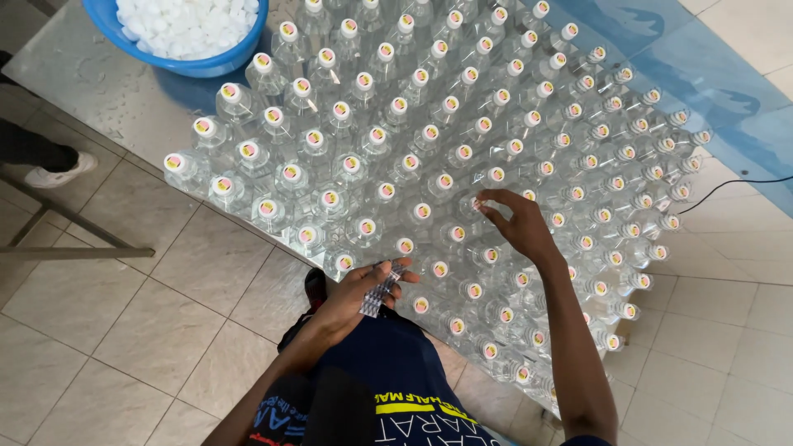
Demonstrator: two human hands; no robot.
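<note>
Many clear plastic bottles with white caps (pixel 429 149) stand packed in rows on a steel table (pixel 91 74). My left hand (pixel 351 297) is near the table's front edge and holds a small stack of clear seal bands (pixel 378 296). My right hand (pixel 516 221) reaches over the bottles, fingertips pinched at a bottle cap (pixel 477 202) in the middle rows; a small clear band seems to be between the fingers.
A blue basin (pixel 190 33) full of white caps sits at the table's far left corner. Blue plastic sheeting (pixel 702 66) lies along the right side. Another person's white shoe (pixel 58 172) stands on the tiled floor at left, by a metal frame (pixel 74 248).
</note>
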